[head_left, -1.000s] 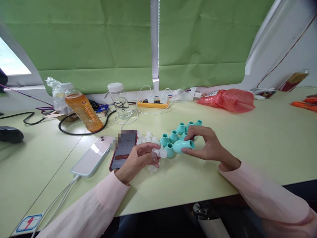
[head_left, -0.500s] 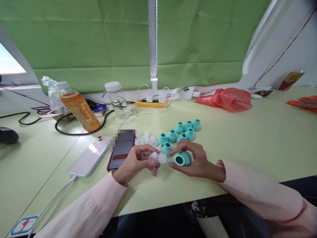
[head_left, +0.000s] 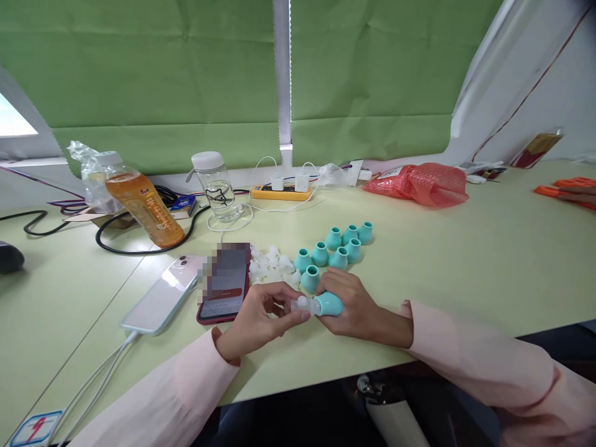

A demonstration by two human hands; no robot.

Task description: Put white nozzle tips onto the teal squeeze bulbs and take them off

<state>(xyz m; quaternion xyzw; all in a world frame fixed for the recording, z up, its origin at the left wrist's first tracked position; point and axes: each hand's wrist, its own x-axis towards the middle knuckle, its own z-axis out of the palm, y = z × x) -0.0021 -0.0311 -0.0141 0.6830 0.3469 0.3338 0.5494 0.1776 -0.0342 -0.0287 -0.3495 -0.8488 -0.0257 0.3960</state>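
Between the finger and thumb of my left hand [head_left: 265,313] is a clear plastic fitting [head_left: 305,304], lying sideways. My right hand [head_left: 351,305] is wrapped round a teal rubber bulb [head_left: 329,303], whose neck faces left and meets the fitting's end. Just behind my hands, several teal bulbs stand with their openings up, the nearest one [head_left: 310,279] close to my right fingertips. A pile of small whitish translucent pieces [head_left: 272,264] lies to the left of the bulbs, beside a red-edged phone [head_left: 226,292].
A pale phone [head_left: 162,295] with a white cable lies at the left. Farther back are a tilted orange drink bottle [head_left: 146,208], a clear bottle [head_left: 218,189], a yellow power strip [head_left: 280,194] and a red bubble-wrap bag [head_left: 419,184]. Another person's hand [head_left: 580,194] is at the far right.
My hands have come together. The bulb has turned from facing the camera to facing left, and its neck now meets the clear fitting. The view has shifted slightly.
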